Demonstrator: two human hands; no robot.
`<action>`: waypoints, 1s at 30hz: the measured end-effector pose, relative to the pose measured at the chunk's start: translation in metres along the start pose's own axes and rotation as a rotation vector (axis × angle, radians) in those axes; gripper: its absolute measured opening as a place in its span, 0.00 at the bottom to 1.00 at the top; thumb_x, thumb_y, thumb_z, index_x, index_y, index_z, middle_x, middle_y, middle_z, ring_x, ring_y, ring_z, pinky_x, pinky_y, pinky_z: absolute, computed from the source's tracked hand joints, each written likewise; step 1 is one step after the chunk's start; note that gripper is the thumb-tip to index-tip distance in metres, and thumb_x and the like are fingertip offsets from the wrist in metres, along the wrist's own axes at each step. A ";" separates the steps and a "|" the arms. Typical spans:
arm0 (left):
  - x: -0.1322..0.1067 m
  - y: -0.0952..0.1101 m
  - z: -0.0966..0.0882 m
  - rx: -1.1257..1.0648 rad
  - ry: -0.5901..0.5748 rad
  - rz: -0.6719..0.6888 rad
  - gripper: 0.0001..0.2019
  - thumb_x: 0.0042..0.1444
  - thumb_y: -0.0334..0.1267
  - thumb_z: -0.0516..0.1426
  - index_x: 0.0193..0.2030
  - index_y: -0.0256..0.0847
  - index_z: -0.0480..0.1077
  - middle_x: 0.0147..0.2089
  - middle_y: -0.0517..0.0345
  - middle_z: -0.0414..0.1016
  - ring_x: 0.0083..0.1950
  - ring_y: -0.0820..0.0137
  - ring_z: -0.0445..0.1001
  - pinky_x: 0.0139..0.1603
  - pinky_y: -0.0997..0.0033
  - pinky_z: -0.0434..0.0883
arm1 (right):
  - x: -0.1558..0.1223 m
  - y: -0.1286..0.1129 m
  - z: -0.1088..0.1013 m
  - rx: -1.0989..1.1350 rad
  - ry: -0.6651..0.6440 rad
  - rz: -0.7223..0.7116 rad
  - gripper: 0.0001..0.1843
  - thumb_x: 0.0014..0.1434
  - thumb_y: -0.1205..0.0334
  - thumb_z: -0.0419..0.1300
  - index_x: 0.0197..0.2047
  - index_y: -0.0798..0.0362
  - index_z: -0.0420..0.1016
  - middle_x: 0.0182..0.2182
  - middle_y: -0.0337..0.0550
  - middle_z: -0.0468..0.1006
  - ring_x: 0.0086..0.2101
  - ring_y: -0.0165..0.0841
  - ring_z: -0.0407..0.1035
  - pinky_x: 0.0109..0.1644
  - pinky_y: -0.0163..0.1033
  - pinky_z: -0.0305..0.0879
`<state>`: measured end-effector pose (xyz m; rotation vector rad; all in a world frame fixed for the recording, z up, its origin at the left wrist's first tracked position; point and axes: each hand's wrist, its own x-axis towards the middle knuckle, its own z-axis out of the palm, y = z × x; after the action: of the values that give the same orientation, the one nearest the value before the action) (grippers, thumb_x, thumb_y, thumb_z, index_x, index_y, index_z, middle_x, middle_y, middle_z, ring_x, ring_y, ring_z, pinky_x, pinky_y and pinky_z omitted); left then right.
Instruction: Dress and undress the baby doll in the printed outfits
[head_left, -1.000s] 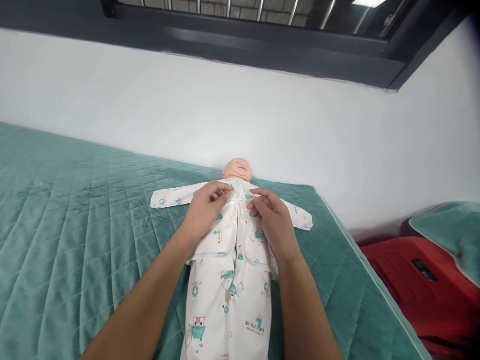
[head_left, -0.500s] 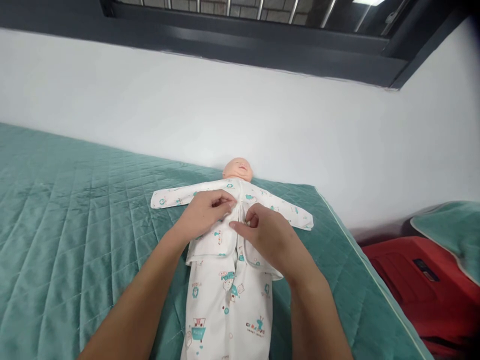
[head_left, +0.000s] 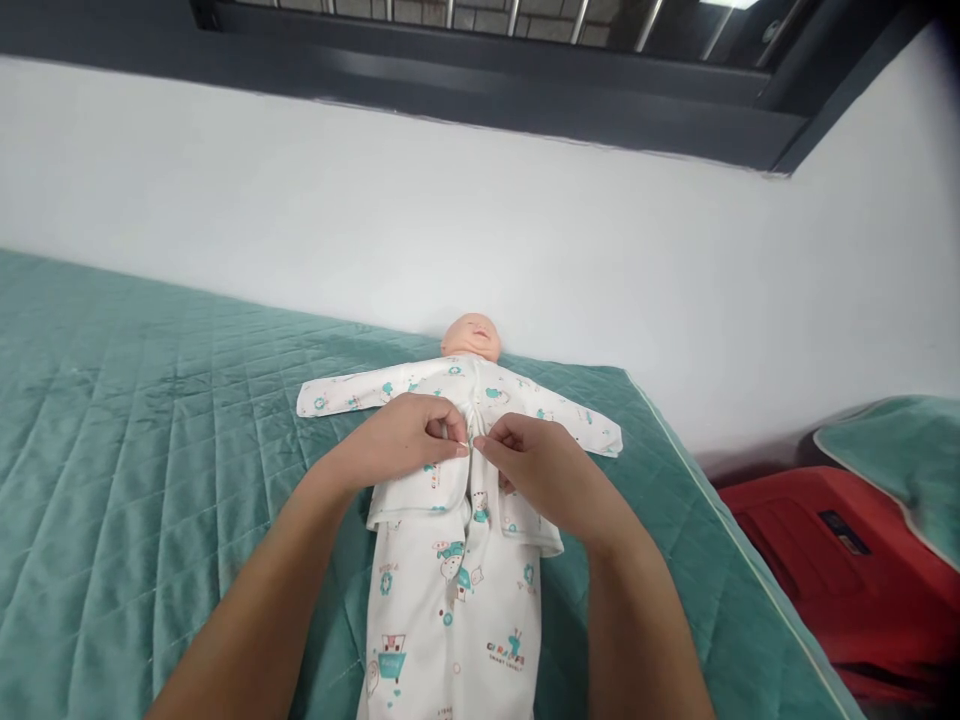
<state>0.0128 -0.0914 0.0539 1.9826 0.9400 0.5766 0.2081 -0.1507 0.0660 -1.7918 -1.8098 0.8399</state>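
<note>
now i've left hand (head_left: 401,437) and right hand (head_left: 546,462) each seemingly pinching 1 front edge | white jacket (head_left: 412,495) on doll (head_left: 471,338), lying on green quilt (head_left: 180,440) | likely fastening step | next calls for aligning the edges

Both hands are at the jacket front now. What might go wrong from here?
The left hand seems to pinch the jacket just near its edge, so the cloth might slip free.

Lower down, the jacket's two sides lie apart, so they could end up uneven.

The right hand covers part of the other side, so a fold there might go unnoticed.
</note>
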 end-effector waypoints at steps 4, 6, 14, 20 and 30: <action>-0.001 0.000 -0.002 -0.159 -0.022 -0.013 0.05 0.54 0.38 0.60 0.32 0.40 0.73 0.23 0.65 0.70 0.25 0.76 0.67 0.26 0.77 0.62 | 0.005 0.005 -0.001 0.195 -0.055 -0.052 0.20 0.63 0.48 0.54 0.25 0.51 0.63 0.21 0.35 0.70 0.24 0.29 0.63 0.29 0.37 0.56; 0.000 0.000 -0.001 -0.297 -0.022 -0.016 0.05 0.54 0.38 0.61 0.33 0.39 0.72 0.24 0.64 0.72 0.26 0.76 0.69 0.27 0.77 0.64 | 0.007 0.007 0.000 0.331 -0.079 -0.089 0.20 0.63 0.47 0.55 0.26 0.51 0.66 0.21 0.36 0.70 0.25 0.29 0.62 0.31 0.36 0.57; 0.001 -0.004 0.003 -0.512 -0.037 -0.019 0.05 0.53 0.37 0.63 0.35 0.38 0.77 0.28 0.59 0.76 0.29 0.75 0.74 0.33 0.76 0.71 | 0.012 0.008 0.005 0.481 -0.130 -0.115 0.20 0.64 0.46 0.55 0.28 0.52 0.71 0.22 0.37 0.72 0.24 0.28 0.64 0.31 0.36 0.61; 0.004 -0.010 0.003 -0.527 -0.033 -0.002 0.06 0.52 0.38 0.64 0.34 0.37 0.77 0.28 0.58 0.77 0.29 0.74 0.74 0.33 0.73 0.72 | 0.013 0.005 0.006 0.530 -0.149 -0.090 0.19 0.64 0.50 0.55 0.26 0.53 0.71 0.21 0.38 0.74 0.23 0.27 0.67 0.30 0.34 0.64; 0.001 -0.002 0.002 -0.390 -0.053 -0.051 0.06 0.52 0.38 0.63 0.31 0.37 0.76 0.28 0.58 0.77 0.30 0.72 0.75 0.34 0.72 0.72 | 0.016 0.008 0.010 0.674 -0.158 -0.037 0.14 0.63 0.52 0.55 0.32 0.52 0.69 0.27 0.43 0.80 0.27 0.32 0.76 0.30 0.34 0.70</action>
<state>0.0140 -0.0905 0.0511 1.6129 0.7759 0.6234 0.2062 -0.1361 0.0519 -1.2767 -1.3938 1.4019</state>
